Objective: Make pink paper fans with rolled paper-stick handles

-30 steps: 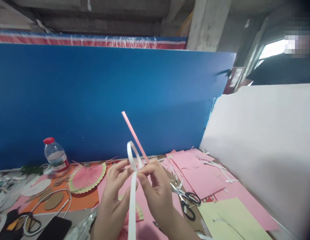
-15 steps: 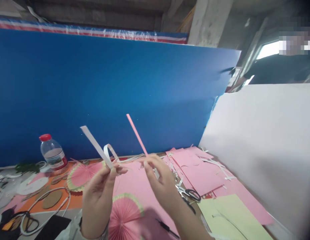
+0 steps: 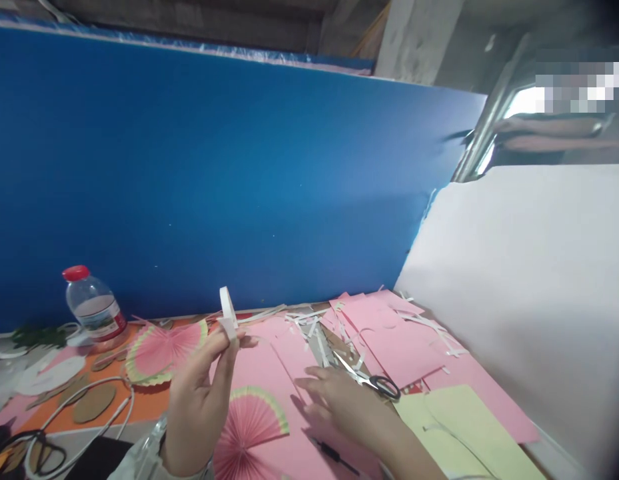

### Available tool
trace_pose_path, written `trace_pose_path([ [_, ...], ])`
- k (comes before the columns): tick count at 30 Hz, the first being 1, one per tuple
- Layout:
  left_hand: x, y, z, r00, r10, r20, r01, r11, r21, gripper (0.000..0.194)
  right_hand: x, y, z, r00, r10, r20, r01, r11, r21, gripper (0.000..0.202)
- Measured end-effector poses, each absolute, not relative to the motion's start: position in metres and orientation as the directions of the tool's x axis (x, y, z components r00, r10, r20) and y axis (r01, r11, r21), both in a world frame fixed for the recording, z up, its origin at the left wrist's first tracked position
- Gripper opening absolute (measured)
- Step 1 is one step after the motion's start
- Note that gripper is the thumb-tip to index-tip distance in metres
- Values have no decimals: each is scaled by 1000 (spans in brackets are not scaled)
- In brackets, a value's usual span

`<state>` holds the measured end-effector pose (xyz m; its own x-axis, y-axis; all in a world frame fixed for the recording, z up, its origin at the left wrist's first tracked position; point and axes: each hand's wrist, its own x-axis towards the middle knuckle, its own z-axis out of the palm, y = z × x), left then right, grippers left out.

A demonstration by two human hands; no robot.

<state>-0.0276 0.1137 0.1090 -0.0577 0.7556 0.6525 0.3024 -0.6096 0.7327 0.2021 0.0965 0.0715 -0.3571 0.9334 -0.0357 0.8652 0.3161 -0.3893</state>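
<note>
My left hand (image 3: 202,390) is raised over the table, thumb and fingers pinched on a white paper strip (image 3: 228,308) that curls up into a loop. Lower and to the right, my right hand (image 3: 334,397) reaches over the pink paper sheet (image 3: 259,360) with its fingers apart, and I see nothing held in it. Just beyond its fingers lie scissors (image 3: 372,381) with black handles, blades open. A pleated pink paper fan with a yellow-green rim (image 3: 254,427) is between my hands, and a dark pen-like tool (image 3: 332,452) lies below the right one.
Another pleated fan (image 3: 166,347), a red-capped bottle (image 3: 94,310), cardboard discs (image 3: 94,403) and a white cable (image 3: 54,393) are on the left. Pink sheets (image 3: 404,350), paper scraps and a pale yellow sheet (image 3: 464,420) lie right. Blue (image 3: 239,180) and white (image 3: 529,280) panels stand behind.
My right hand has let go of the thin pink stick and moved down to the table, its fingers spreading. The white strip in my left hand has turned, its long end now foreshortened.
</note>
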Motion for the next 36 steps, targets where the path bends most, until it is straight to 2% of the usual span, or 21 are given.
trace_pose_path([
  [2, -28, 115, 106, -33, 731, 682, 316, -640, 701, 19, 221, 93, 66, -281, 958, -50, 908, 248, -339, 38],
  [5, -30, 115, 104, -1, 692, 722, 341, -678, 651, 20, 256, 92, 51, 12, 999, -42, 984, -19, -178, 34],
  [6, -30, 114, 104, 4, 678, 735, 351, -689, 634, 21, 267, 92, 44, 106, 994, -34, 987, -109, -119, 30],
  [8, -30, 113, 106, 17, 652, 758, 371, -708, 601, 24, 282, 89, 32, 189, 982, -27, 980, -191, -50, 19],
  [11, -29, 112, 109, 33, 624, 780, 383, -729, 567, 28, 290, 82, 23, 200, 980, -15, 980, -200, -7, 12],
  [15, -29, 113, 109, 50, 617, 785, 384, -738, 555, 30, 286, 76, 25, 190, 982, 9, 982, -190, 12, 14],
  [23, -35, 111, 107, 5, 638, 770, 381, -713, 588, 25, 287, 74, 36, 180, 982, -50, 982, -177, 64, 8],
  [26, -36, 110, 107, 2, 682, 731, 353, -684, 638, 18, 295, 71, 47, 177, 984, -13, 982, -176, 66, 19],
  [31, -36, 111, 115, 21, 740, 672, 273, -651, 709, 15, 306, 62, 68, 177, 983, 53, 984, -178, 12, 33],
  [36, -32, 111, 126, -27, 756, 654, 200, -637, 745, 14, 301, 57, 74, 168, 980, 111, 983, -157, -99, 31],
])
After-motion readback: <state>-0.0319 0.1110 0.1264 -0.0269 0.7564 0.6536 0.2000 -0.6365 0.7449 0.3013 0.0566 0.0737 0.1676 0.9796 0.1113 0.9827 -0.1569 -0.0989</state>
